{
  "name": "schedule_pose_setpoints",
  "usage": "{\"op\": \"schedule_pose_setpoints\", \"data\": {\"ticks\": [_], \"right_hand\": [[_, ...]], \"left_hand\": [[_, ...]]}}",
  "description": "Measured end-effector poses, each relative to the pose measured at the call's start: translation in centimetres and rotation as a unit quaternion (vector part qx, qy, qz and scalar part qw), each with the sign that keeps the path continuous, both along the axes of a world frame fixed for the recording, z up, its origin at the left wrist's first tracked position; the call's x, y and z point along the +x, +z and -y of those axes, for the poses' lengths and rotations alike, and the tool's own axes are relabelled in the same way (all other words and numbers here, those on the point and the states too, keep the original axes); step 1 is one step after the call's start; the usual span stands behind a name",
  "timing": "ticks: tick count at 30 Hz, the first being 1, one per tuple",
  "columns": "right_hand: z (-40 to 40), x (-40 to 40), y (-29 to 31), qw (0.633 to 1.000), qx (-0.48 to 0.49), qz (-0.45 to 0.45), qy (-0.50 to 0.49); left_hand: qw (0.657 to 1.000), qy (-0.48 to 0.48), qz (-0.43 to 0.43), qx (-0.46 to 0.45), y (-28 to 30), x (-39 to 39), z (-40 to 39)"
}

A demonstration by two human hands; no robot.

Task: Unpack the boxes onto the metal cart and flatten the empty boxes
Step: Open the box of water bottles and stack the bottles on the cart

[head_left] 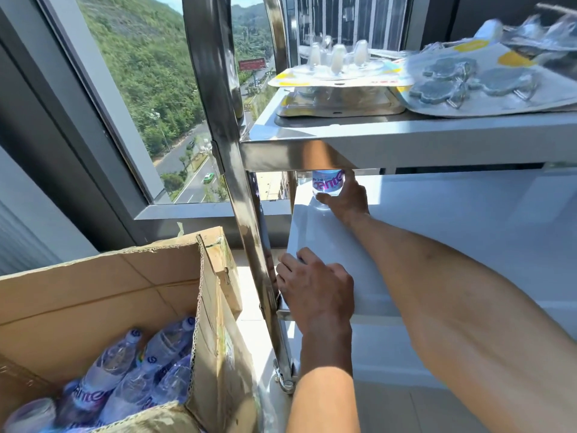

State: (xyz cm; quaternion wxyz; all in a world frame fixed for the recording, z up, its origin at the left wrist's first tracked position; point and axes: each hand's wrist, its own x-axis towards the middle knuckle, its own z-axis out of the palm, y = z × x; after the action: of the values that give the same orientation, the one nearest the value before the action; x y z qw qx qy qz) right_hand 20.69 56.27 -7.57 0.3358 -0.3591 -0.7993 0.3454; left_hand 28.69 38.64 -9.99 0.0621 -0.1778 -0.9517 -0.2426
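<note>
My right hand (346, 195) reaches under the top shelf of the metal cart (406, 151) and grips a clear water bottle (327, 185) with a purple label, standing at the far left corner of the middle shelf (437, 232). The bottle's upper part is hidden by the top shelf. My left hand (315, 289) has its fingers curled over the near left corner of that middle shelf, next to the cart's upright post (249, 214). An open cardboard box (103, 285) at lower left holds several more bottles (137, 370) lying inside.
Blister packs of hooks and small goods (437, 79) lie on the cart's top shelf. A large window (150, 89) stands behind the cart and box. Pale tiled floor (249, 314) shows between box and cart.
</note>
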Motion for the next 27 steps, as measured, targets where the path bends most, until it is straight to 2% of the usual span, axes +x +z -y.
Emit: {"op": "schedule_pose_setpoints", "data": {"ticks": [7,10,14,16,18,20,23,25,27], "right_hand": [[1.1,4.8,0.2,0.987,0.06,0.147,-0.035],[1.7,7.3,1.3,0.978,0.108,0.178,-0.031],[3.2,10.4,2.9,0.98,0.094,0.176,-0.023],[4.5,11.5,3.5,0.979,0.098,0.179,-0.004],[6.0,12.5,4.3,0.975,0.115,0.19,0.018],[7.8,12.9,5.0,0.968,0.131,0.21,0.044],[10.4,12.7,6.1,0.953,0.165,0.235,0.101],[11.9,12.1,7.1,0.942,0.194,0.239,0.132],[12.7,11.5,8.2,0.938,0.204,0.242,0.142]], "left_hand": [[0.999,-0.047,0.012,-0.023,0.5,-0.4,0.3],[0.992,-0.119,-0.016,-0.028,1.1,0.5,1.6],[0.967,-0.247,-0.064,0.007,2.6,2.1,3.9],[0.954,-0.293,-0.059,-0.017,4.0,2.2,5.0],[0.955,-0.29,0.001,-0.057,6.0,2.0,5.8],[0.945,-0.278,0.13,-0.116,8.4,1.4,6.5],[0.876,-0.276,0.329,-0.221,12.4,0.0,8.4],[0.843,-0.255,0.391,-0.267,15.0,-1.8,10.7],[0.836,-0.223,0.43,-0.258,16.8,-3.8,13.4]]}}
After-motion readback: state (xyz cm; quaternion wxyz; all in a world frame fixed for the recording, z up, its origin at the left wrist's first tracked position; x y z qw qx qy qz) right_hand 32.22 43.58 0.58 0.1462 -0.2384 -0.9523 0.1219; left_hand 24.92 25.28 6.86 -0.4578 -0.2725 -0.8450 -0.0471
